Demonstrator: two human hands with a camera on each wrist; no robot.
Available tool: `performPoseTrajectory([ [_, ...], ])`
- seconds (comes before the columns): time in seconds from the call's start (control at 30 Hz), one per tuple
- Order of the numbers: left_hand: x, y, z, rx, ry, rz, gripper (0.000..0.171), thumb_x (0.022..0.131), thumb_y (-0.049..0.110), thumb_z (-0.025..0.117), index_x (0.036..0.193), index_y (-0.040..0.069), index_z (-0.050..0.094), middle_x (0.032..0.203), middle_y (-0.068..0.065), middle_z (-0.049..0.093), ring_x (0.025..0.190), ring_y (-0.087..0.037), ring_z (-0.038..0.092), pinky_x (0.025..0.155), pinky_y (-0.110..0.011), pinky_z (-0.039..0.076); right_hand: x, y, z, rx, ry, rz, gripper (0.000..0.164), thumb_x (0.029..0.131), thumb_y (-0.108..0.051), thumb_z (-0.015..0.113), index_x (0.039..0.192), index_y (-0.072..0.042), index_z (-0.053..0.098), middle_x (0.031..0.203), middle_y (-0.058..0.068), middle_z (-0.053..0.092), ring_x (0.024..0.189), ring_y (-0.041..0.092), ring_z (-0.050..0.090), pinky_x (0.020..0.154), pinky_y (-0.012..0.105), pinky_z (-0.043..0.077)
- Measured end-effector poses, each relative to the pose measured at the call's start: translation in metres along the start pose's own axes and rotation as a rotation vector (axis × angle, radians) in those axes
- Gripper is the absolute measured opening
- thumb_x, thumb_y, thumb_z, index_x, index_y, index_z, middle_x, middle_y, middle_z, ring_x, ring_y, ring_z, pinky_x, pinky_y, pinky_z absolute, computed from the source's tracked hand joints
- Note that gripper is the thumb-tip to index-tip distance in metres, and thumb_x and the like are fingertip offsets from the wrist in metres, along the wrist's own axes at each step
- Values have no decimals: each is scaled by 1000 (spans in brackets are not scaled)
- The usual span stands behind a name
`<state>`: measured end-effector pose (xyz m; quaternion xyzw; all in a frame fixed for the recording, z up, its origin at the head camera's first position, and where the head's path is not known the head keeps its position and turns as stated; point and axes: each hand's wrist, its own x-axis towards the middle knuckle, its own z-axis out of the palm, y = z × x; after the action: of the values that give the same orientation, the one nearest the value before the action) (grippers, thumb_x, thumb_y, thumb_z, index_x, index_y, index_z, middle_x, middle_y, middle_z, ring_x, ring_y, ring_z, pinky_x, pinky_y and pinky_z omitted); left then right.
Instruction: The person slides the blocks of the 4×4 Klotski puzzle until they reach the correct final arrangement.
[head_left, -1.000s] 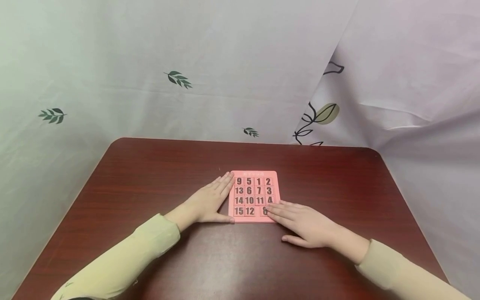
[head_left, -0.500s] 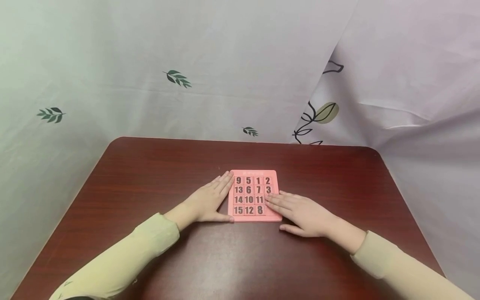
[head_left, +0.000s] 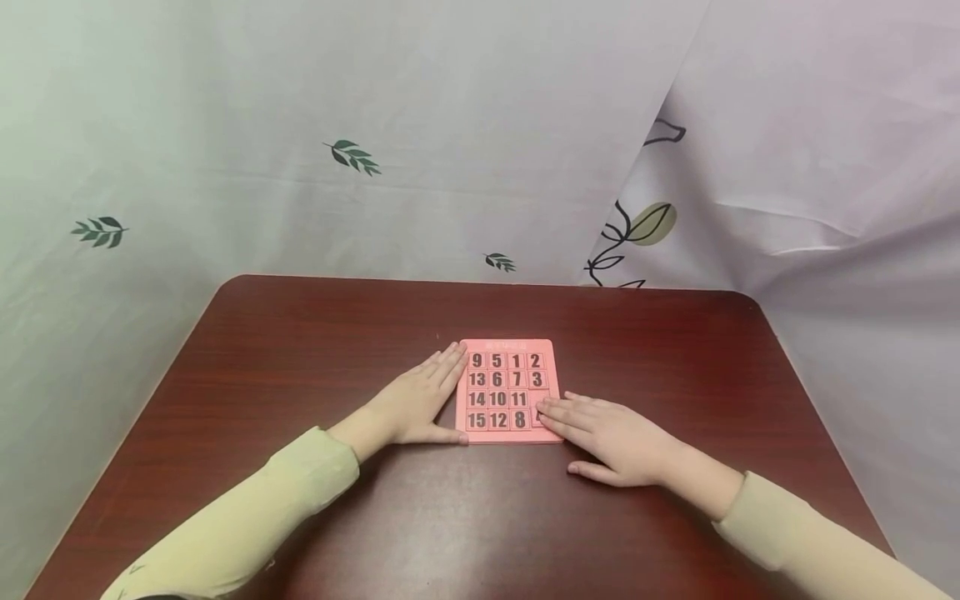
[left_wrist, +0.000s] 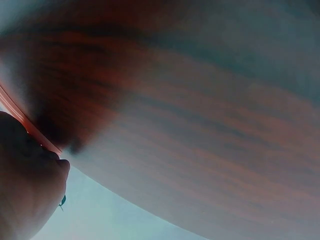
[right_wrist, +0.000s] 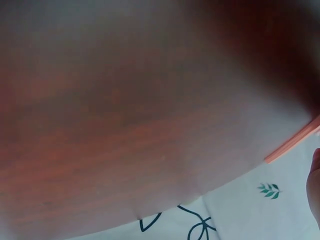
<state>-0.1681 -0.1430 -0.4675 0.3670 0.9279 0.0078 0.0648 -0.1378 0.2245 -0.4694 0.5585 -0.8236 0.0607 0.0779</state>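
Observation:
A pink sliding number puzzle (head_left: 510, 437) lies flat on the table in the head view. My left hand (head_left: 420, 406) rests along its left edge, fingers straight near the top corner and thumb at the bottom corner. With straight fingers, my right hand (head_left: 626, 443) touches the 4 tile (head_left: 536, 422) at the bottom right, hiding most of it. Above that tile shows a bare slot, partly under the fingertips. The 8 tile (head_left: 520, 420) sits just to its left. Each wrist view catches only a thin puzzle edge (left_wrist: 20, 117) and part of a hand (right_wrist: 315, 195).
The dark reddish wooden table (head_left: 300, 333) has rounded far corners. Pale cloth (head_left: 450, 125) printed with leaves hangs behind it and along both sides.
The 8 tile slid left along the bottom row under my right fingers. They then moved up to the 4 tile and slid it down. My left hand stayed in place.

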Motion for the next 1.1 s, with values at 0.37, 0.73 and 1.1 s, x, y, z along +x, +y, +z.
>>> performPoseTrajectory([
  [0.37, -1, 0, -1, -3, 5, -3, 126, 88, 82, 60, 167, -6, 16, 178, -24, 9, 167, -35, 12, 137, -45, 20, 6, 7, -5, 33, -4, 48, 72, 96, -42, 74, 155, -7, 54, 162, 9, 54, 151, 28, 52, 121, 50, 47],
  [0.73, -2, 3, -5, 14, 29, 18, 125, 88, 80, 63, 165, -10, 22, 175, -28, 16, 165, -38, 19, 135, -47, 25, 18, 30, 0, 53, -103, 186, 70, 102, -47, 66, 159, -9, 50, 166, 7, 49, 155, 29, 45, 128, 49, 40],
  [1.1, -1, 1, -2, -4, 11, 0, 126, 88, 81, 62, 166, -8, 18, 176, -26, 12, 166, -37, 16, 136, -47, 23, 8, 8, -4, 62, -57, 127, 70, 99, -44, 72, 156, -6, 54, 163, 9, 53, 151, 30, 51, 123, 52, 45],
])
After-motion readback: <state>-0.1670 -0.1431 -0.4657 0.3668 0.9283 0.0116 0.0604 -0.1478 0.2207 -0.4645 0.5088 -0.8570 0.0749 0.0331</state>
